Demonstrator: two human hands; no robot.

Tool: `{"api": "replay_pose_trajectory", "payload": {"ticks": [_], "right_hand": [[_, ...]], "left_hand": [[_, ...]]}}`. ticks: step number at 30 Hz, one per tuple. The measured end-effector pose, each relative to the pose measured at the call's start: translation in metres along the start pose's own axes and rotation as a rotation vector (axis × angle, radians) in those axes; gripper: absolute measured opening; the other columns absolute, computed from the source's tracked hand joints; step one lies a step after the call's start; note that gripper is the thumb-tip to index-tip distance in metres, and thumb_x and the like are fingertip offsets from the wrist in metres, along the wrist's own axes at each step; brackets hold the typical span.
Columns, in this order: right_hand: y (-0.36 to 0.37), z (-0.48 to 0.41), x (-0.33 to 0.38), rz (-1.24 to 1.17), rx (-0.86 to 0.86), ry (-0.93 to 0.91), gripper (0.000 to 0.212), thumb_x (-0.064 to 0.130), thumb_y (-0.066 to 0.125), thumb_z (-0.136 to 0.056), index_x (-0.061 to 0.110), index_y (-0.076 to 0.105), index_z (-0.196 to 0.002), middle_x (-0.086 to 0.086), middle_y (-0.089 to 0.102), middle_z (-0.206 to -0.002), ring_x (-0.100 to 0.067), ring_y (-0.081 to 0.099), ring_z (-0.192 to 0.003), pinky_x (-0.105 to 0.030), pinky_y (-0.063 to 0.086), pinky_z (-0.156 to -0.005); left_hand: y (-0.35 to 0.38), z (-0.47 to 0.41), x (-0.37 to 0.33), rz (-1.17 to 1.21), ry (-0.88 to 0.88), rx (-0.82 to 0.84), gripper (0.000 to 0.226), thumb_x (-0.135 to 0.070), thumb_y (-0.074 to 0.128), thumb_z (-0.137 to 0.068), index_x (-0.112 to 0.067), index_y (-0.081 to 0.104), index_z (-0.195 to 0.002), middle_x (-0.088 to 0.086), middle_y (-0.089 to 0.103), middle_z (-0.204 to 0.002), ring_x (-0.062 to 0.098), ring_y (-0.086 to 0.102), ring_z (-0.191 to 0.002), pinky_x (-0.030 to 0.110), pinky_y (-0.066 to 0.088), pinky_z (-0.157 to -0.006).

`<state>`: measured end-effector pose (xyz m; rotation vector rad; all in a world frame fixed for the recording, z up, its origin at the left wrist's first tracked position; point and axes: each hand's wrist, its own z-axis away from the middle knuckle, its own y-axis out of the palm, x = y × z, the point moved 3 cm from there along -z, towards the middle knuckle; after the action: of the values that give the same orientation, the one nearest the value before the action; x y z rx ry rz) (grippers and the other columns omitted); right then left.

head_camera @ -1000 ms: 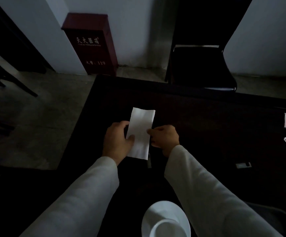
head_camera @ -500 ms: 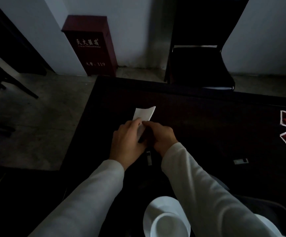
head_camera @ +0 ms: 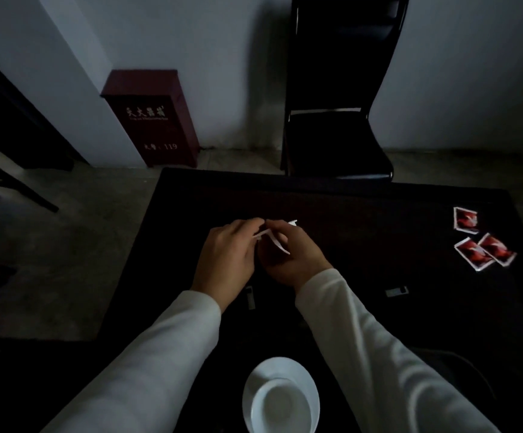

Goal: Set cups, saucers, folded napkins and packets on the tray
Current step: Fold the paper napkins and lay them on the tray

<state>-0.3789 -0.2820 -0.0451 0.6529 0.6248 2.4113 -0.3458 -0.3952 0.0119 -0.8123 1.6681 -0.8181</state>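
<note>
A dim room with pale walls and a grey floor. A dark table (head_camera: 379, 207) fills the middle of the view, and I look down at it from above. My arms reach forward over it in white sleeves.

My left hand (head_camera: 226, 260) and right hand (head_camera: 297, 260) meet just above the table, near its middle. Between them I pinch a white paper napkin (head_camera: 277, 243). The fingers of both hands curl round it, so only a thin folded edge and one small corner show between them.

At the near edge of the table, between my forearms, a white cup (head_camera: 280, 407) stands on a white saucer (head_camera: 261, 371). Well apart on the far right lie three red packets (head_camera: 466, 220), flat on the table; two of them overlap. The tray is too dark to make out.

Two small grey objects lie on the table: one (head_camera: 249, 296) just below my left wrist, the other (head_camera: 396, 291) to the right of my right forearm. I cannot tell what they are.

Beyond the table a black chair (head_camera: 335, 132) stands against the wall. To its left a dark red cabinet (head_camera: 154, 120) with white lettering stands on the floor.
</note>
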Motion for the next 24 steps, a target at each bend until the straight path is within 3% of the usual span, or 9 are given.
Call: {"api": "replay_pose_trajectory", "payload": {"ticks": [4,7,10,12,14,17,20,24], "right_hand": [[-0.009,0.033,0.014,-0.073,-0.029,-0.022,0.031,0.017,0.071,-0.091,0.010,0.057,-0.064,-0.003,0.057,-0.062,-0.013,0.059,-0.063,-0.022,0.054,-0.061],[-0.021,0.059,0.022,-0.030,-0.022,-0.142,0.043,0.024,0.068,-0.092,0.017,0.048,-0.055,0.003,0.044,-0.045,-0.010,0.044,-0.050,-0.021,0.038,-0.056],[-0.038,0.096,0.034,0.177,-0.107,-0.437,0.018,0.031,0.073,-0.087,0.014,0.070,-0.084,0.004,0.062,-0.070,-0.008,0.057,-0.068,-0.024,0.046,-0.069],[-0.048,0.124,0.038,0.311,-0.071,-0.590,0.048,0.045,0.076,-0.082,0.016,0.068,-0.120,0.009,0.070,-0.107,-0.008,0.062,-0.101,-0.032,0.047,-0.091],[-0.052,0.150,0.038,0.373,0.021,-0.657,0.068,0.048,0.076,-0.080,0.024,0.056,-0.140,0.007,0.066,-0.134,-0.011,0.059,-0.125,-0.038,0.044,-0.106],[-0.042,0.188,0.037,0.420,0.223,-0.802,0.054,0.026,0.079,-0.085,0.021,0.061,-0.136,-0.001,0.071,-0.130,-0.016,0.066,-0.123,-0.026,0.055,-0.094],[-0.027,0.227,0.030,0.316,0.299,-0.874,0.051,0.018,0.076,-0.083,0.011,0.065,-0.132,-0.011,0.072,-0.125,-0.026,0.066,-0.120,-0.037,0.050,-0.105],[-0.015,0.277,0.011,0.327,0.343,-0.880,0.032,0.021,0.072,-0.086,0.009,0.074,-0.116,-0.015,0.075,-0.113,-0.023,0.069,-0.105,-0.033,0.057,-0.093]], "left_hand": [[-0.025,-0.007,-0.027,0.061,0.008,-0.031,0.037,-0.005,0.064,-0.093,-0.013,0.066,-0.129,0.008,0.075,-0.110,0.028,0.070,-0.102,0.043,0.056,-0.090],[-0.050,-0.010,-0.053,0.151,0.022,-0.058,0.038,-0.007,0.066,-0.093,-0.017,0.066,-0.130,0.000,0.076,-0.107,0.019,0.070,-0.101,0.034,0.055,-0.093],[-0.083,-0.006,-0.082,0.210,0.068,-0.078,0.036,-0.010,0.070,-0.091,-0.020,0.069,-0.126,-0.007,0.077,-0.100,0.013,0.071,-0.096,0.027,0.055,-0.091],[-0.109,0.000,-0.105,0.213,0.124,-0.085,0.032,-0.012,0.071,-0.090,-0.022,0.071,-0.120,-0.012,0.077,-0.095,0.007,0.071,-0.091,0.015,0.051,-0.088],[-0.137,0.009,-0.126,0.225,0.156,-0.105,0.031,-0.012,0.073,-0.088,-0.023,0.073,-0.117,-0.014,0.077,-0.091,0.002,0.070,-0.089,0.007,0.046,-0.086],[-0.178,0.024,-0.154,0.276,0.154,-0.131,0.026,-0.012,0.074,-0.087,-0.024,0.075,-0.110,-0.015,0.078,-0.088,-0.003,0.070,-0.088,0.007,0.046,-0.086],[-0.215,0.044,-0.170,0.356,0.117,-0.111,0.019,-0.010,0.076,-0.085,-0.019,0.077,-0.102,-0.014,0.078,-0.086,-0.003,0.072,-0.085,0.011,0.051,-0.084],[-0.250,0.080,-0.171,0.532,0.011,0.013,0.021,-0.004,0.079,-0.083,-0.013,0.077,-0.102,-0.002,0.079,-0.084,0.005,0.075,-0.083,0.013,0.056,-0.078]]}}
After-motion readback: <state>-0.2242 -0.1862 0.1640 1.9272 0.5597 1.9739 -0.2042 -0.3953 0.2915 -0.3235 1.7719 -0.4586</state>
